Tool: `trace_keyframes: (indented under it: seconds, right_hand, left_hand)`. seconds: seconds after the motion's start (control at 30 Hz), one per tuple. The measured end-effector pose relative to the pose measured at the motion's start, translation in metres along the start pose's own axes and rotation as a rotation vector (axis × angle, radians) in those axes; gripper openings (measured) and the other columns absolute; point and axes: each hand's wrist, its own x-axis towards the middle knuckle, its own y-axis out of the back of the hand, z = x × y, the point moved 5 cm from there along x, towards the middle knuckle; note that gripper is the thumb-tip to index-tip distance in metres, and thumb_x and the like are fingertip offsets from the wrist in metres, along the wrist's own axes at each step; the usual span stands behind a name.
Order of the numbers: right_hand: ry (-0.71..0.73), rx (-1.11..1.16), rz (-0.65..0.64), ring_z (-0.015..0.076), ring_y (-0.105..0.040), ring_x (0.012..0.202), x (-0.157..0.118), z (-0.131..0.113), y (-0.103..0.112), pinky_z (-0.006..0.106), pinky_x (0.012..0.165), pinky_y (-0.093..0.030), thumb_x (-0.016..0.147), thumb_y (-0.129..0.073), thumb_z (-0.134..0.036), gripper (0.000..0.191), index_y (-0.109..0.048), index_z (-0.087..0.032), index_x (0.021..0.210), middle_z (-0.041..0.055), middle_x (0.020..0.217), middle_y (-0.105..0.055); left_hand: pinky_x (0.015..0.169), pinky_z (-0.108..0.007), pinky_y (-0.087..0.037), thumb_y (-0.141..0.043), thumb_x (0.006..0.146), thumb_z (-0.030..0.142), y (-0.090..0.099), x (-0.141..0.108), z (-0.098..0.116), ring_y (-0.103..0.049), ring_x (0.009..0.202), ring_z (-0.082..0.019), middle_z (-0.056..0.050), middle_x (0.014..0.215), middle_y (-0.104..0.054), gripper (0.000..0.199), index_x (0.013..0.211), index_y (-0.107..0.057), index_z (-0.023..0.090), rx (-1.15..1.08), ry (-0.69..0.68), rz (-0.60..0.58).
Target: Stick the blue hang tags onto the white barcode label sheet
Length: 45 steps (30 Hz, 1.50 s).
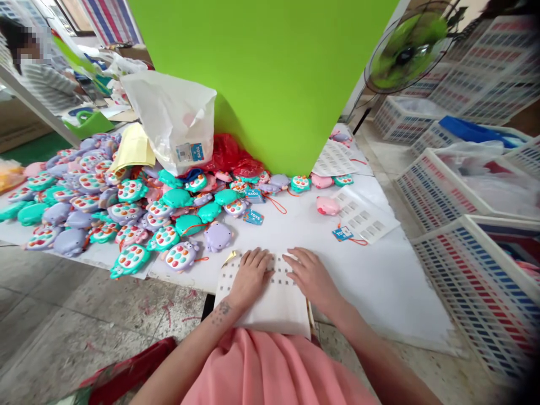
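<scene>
My left hand [251,275] lies flat on a white sheet [261,304] printed with rows of small grey squares, and my right hand [312,275] rests on the same sheet's right side. Neither hand grips anything that I can see. Just left of my left fingers is a small gold pointed piece [228,259]. Nearest the sheet's left edge sits a turtle-shaped toy with coloured buttons [180,256]. A large heap of similar teal, lilac and pink toys [84,202] covers the table's left side. Some toys have blue "TOYS" tags [253,217].
The white table [379,287] has further printed sheets [365,214] and a pink toy [327,205]. Behind stand a white plastic bag [171,121] and a green panel [261,62]. White slatted crates [476,270] line the right, with a fan [407,48] above. A co-worker [46,84] sits far left.
</scene>
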Motion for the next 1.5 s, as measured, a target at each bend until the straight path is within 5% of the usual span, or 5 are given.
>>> trace_keyframes:
  seconds: [0.1,0.4,0.8,1.03,1.5]
  right_hand:
    - [0.029,-0.046,-0.101,0.0292,-0.041,0.122,0.000,-0.009,-0.013,0.045,0.100,-0.035,0.073,-0.067,-0.019,0.046,-0.058,-0.023,0.118,0.0109,0.129,-0.052]
    - [-0.101,-0.036,-0.108,0.0280,-0.045,0.116,-0.024,0.038,-0.012,0.044,0.094,-0.038,0.075,-0.066,-0.036,0.048,-0.056,-0.022,0.120,0.0090,0.127,-0.054]
    - [-0.209,0.101,-0.068,0.0279,-0.046,0.107,-0.024,0.049,-0.016,0.042,0.090,-0.039,0.068,-0.072,-0.037,0.069,-0.048,-0.021,0.130,0.0110,0.119,-0.055]
    - [-0.196,0.170,-0.029,0.0273,-0.045,0.108,-0.027,0.055,-0.020,0.042,0.094,-0.038,0.068,-0.072,-0.033,0.066,-0.049,-0.022,0.129,0.0101,0.119,-0.052]
    - [-0.247,0.342,-0.009,0.0252,-0.045,0.110,-0.014,0.049,-0.004,0.041,0.097,-0.037,0.074,-0.065,-0.029,0.058,-0.049,-0.027,0.129,0.0081,0.118,-0.052]
  left_hand:
    - [0.103,-0.046,-0.033,-0.054,0.087,0.025,0.007,-0.002,-0.008,-0.042,0.122,-0.025,-0.009,0.127,-0.054,0.040,0.125,-0.047,0.018,-0.050,0.008,0.017]
    - [0.094,-0.042,-0.042,-0.053,0.087,0.025,0.025,-0.021,-0.062,-0.049,0.111,-0.023,-0.009,0.117,-0.059,0.033,0.120,-0.051,0.019,-0.060,0.080,0.125]
    - [0.090,-0.041,-0.039,-0.060,0.082,0.036,0.022,0.019,-0.017,-0.050,0.106,-0.025,-0.009,0.117,-0.057,0.045,0.123,-0.050,0.020,0.022,0.012,-0.158]
    - [0.086,-0.042,-0.038,-0.067,0.076,0.038,0.009,0.031,-0.013,-0.045,0.103,-0.027,-0.008,0.113,-0.053,0.044,0.115,-0.055,0.022,0.089,0.020,-0.208]
    - [0.083,-0.034,-0.035,-0.061,0.082,0.023,0.026,0.040,-0.001,-0.054,0.084,-0.019,-0.002,0.083,-0.061,0.010,0.089,-0.053,0.019,-0.031,0.067,-0.237]
